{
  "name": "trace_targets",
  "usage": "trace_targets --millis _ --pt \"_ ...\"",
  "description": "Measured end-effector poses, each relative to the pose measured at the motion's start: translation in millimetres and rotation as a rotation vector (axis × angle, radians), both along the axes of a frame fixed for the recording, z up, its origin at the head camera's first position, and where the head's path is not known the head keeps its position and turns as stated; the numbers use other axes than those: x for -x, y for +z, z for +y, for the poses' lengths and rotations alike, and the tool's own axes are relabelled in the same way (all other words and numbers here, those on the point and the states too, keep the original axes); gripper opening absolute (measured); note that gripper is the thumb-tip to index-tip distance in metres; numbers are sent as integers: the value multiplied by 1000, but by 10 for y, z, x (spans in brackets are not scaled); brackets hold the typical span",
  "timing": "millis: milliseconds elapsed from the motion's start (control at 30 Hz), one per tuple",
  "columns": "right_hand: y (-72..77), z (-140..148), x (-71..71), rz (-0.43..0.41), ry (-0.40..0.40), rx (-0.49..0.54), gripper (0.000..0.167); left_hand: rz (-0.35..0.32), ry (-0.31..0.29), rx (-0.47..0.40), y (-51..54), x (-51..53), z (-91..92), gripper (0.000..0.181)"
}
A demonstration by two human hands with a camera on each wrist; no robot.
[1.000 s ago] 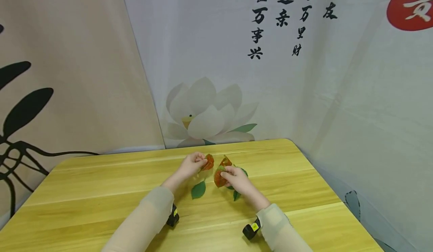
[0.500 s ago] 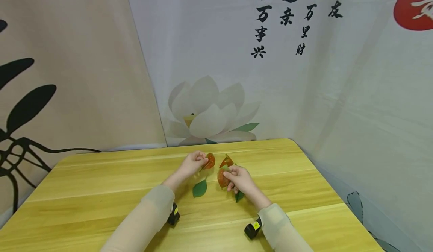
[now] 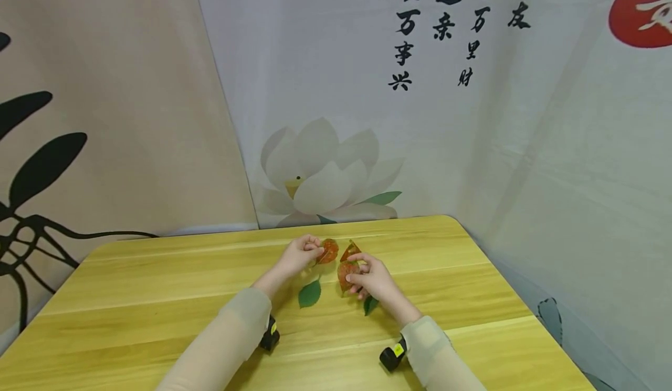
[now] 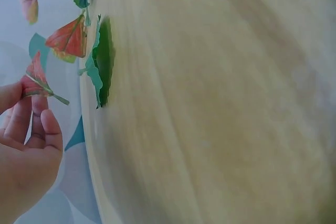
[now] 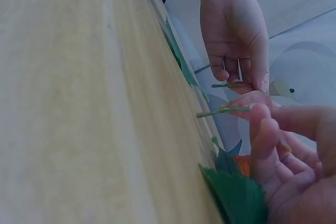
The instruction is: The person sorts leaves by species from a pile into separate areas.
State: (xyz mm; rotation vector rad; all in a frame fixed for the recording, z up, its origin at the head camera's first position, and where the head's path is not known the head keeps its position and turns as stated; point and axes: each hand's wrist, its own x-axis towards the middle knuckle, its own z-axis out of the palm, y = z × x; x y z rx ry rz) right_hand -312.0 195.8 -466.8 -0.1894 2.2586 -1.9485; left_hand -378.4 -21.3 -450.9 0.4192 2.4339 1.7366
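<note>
My left hand [image 3: 299, 256] pinches a red leaf [image 3: 329, 251] between thumb and fingers, a little above the table. In the left wrist view that leaf [image 4: 35, 77] is creased and its green stem points outward. To the right, my right hand [image 3: 375, 279] pinches a second red leaf [image 3: 346, 274] with a green stem [image 5: 212, 113]. Behind it stands a third red leaf [image 3: 350, 249], tinged yellow at its edge [image 4: 64, 56]. One green leaf [image 3: 310, 293] lies between the hands. Another green leaf [image 3: 370, 305] is partly hidden under my right hand.
The wood-grain table [image 3: 184, 309] ends against a printed cloth backdrop [image 3: 325, 58] at the back. A black camera [image 3: 270, 334] sits on my left wrist and another black camera [image 3: 392, 356] on my right.
The red leaf in my left hand has turned, showing more of its face. My right hand has shifted slightly right with its leaf, and its fingers have spread a little.
</note>
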Motion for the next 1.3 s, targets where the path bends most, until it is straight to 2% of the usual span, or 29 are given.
trace_targets --millis 300,500,667,767,900,1067,1300 --pt "-21 19 21 -41 -2 -90 40 6 20 1 39 -15 -31 29" --pt "-65 60 7 -118 37 -62 40 39 -7 15 21 -25 -65 28" --pt "-86 85 7 -132 75 -31 40 44 -31 15 37 -46 -96 25" --pt "-91 89 10 -133 85 -25 41 47 -34 21 89 -73 -125 26" --pt "-100 91 18 -123 89 -34 41 50 -40 25 136 -91 -225 28" --pt "-136 93 28 -114 89 -44 39 56 -47 24 97 -87 -418 29" --pt "-147 100 27 -98 90 -53 39 53 -41 44 70 -159 -833 31"
